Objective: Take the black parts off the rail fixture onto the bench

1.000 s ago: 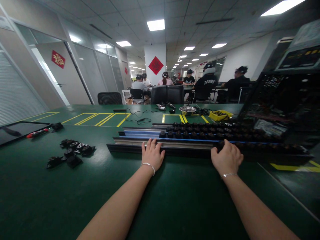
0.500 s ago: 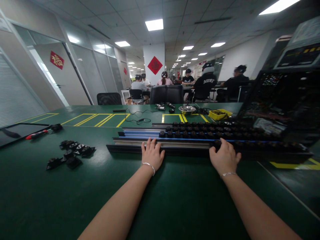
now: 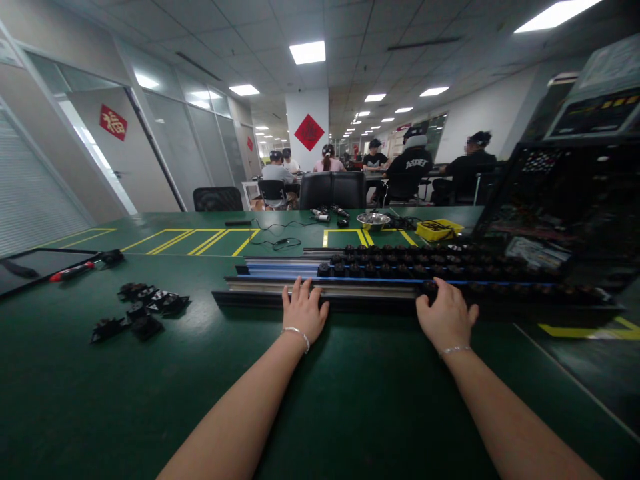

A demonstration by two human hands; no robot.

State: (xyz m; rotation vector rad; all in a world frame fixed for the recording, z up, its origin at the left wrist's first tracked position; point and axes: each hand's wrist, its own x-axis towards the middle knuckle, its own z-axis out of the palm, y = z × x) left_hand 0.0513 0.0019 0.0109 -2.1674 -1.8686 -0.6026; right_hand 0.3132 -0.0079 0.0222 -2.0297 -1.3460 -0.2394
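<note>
Several long dark rails lie side by side across the green table (image 3: 210, 380), with rows of small black parts (image 3: 385, 269) seated along their middle and right. My left hand (image 3: 304, 310) rests with spread fingers on the bare left stretch of the nearest rail (image 3: 255, 298). Farther right, my right hand (image 3: 446, 313) has its thumb and fingers over the same rail, bent around a black part at the left end of its row. What lies under the right palm is hidden. A loose group of black parts (image 3: 146, 325) sits left of the rails.
At the left are a red screwdriver (image 3: 73, 272) and a dark flat panel (image 3: 43, 263). Behind the rails stand a metal bowl (image 3: 373, 220) and a yellow basket (image 3: 439, 230), with cables nearby. A dark rack (image 3: 565, 193) rises at the right. People sit at tables beyond.
My right hand has shifted slightly left along the rail. My left hand stays on the rail, its fingers still spread.
</note>
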